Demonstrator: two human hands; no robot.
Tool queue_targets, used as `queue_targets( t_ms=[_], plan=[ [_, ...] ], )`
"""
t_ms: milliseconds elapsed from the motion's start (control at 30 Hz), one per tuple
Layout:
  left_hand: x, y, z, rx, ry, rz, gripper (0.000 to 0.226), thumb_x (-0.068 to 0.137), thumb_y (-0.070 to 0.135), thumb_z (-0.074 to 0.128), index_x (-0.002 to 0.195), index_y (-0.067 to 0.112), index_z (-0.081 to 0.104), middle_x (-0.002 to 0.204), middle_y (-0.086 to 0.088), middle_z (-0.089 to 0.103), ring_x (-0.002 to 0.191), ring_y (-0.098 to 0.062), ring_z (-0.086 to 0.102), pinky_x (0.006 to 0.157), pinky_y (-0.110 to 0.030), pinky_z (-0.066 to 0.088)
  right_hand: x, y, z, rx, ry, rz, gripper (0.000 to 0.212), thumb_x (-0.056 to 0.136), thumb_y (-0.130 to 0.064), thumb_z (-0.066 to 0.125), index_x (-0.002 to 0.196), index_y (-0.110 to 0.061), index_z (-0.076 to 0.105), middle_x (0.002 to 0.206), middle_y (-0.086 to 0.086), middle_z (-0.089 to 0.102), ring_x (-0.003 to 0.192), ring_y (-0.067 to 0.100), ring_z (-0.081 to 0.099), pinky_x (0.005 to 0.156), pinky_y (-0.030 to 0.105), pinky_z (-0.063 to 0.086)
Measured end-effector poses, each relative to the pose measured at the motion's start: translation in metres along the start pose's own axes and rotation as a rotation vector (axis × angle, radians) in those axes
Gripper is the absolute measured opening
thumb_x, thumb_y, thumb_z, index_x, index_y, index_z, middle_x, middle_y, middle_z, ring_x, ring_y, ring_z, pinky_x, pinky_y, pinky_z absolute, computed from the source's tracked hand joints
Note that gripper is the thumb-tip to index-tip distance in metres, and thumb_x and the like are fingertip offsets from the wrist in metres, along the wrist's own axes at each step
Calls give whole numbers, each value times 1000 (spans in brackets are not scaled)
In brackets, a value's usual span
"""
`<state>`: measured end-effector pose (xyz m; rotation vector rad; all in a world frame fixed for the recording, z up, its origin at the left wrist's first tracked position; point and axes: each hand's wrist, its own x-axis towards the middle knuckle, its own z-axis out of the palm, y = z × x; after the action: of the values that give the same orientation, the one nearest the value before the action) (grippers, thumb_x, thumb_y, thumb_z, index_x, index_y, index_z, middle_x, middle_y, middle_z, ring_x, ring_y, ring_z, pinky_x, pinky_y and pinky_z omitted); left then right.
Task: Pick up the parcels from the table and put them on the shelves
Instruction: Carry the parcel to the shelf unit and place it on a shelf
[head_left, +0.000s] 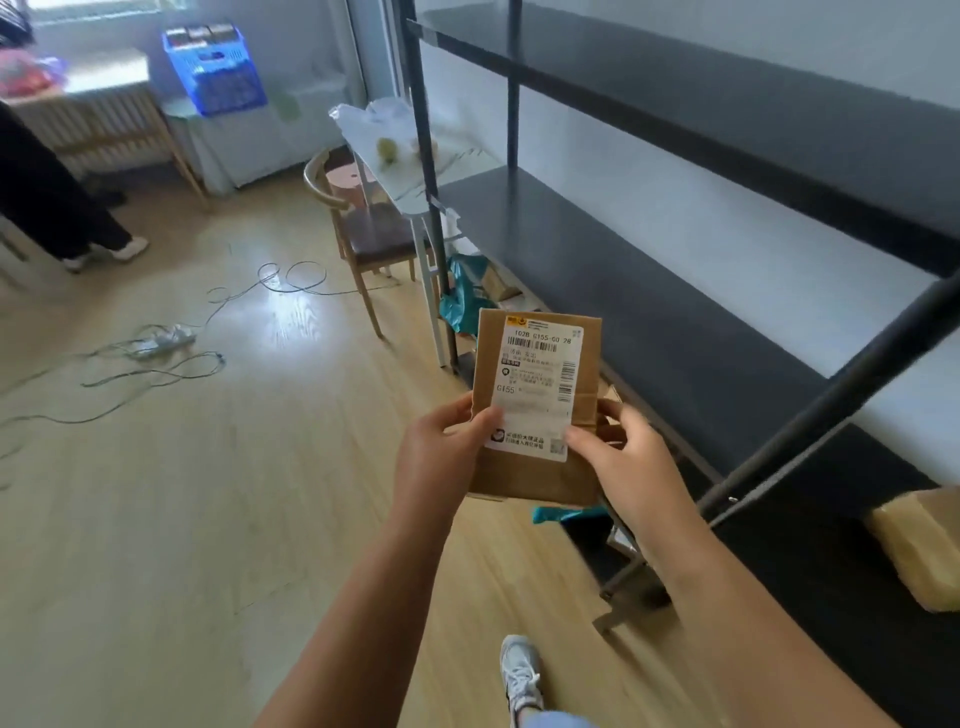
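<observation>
We hold a brown cardboard parcel (535, 415) in front of us with both hands, its white shipping label (537, 387) facing up. The left hand (441, 457) grips the near-left edge, thumb on top of the label corner and fingers (480, 415) curled under; the right hand (618, 457) closes on the near-right edge the same way. The parcel is in the air over the wooden floor (208, 493), just left of the dark shelving unit (675, 338)

We judge the step in hand to be carrying the parcel to a shelf. To do it well we should keep both grips firm and the box level, swing it right past the slanted black upright (831, 395), and set it flat on the bare middle shelf board (597, 270), pushing it far enough in that no edge hangs over. We should let go only once the board takes its weight

As for containers, the near end of a lower board already carries a tan taped parcel (919, 545) at the right edge of view. Under the shelves lie teal bags (462, 301) and some cardboard, too hidden to sort out. Far left, a blue plastic crate (215, 70) sits on a white cabinet; its contents are too blurred to name. A small desk (405, 171) at the far end of the shelves bears a clear plastic bag (374, 124)
</observation>
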<state>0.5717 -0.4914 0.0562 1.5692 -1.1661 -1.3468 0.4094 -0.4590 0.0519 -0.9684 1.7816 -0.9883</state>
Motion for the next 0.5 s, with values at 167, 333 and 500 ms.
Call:
queue_targets(
  t_ms=[167,333,500],
  plan=[
    [78,30,-16,-71,48,13,29,93,26,65,120,23,73,97,2,80,92,-12,74,76,-27,61,82,-46,27,-10,-67,-58,37,92,-37,64,126,-33,51,102,-12,63,87,4,61,61,20,49],
    [138,39,-42,-140,75,-4,26,98,23,57,119,22,73,101,3,79,101,-16,71,85,-33,57,139,-78,61,15,-116,-81,33,89,-35,68,117,-37,51,105,-5,68,94,13,69,73,28,59],
    [207,44,-78,-199,66,-38,24,97,18,57,114,20,75,100,0,80,98,-18,73,77,-27,55,193,-105,106,-8,-118,-90,42,87,-37,70,125,-34,51,105,-8,65,90,10,66,63,21,57]
  ],
)
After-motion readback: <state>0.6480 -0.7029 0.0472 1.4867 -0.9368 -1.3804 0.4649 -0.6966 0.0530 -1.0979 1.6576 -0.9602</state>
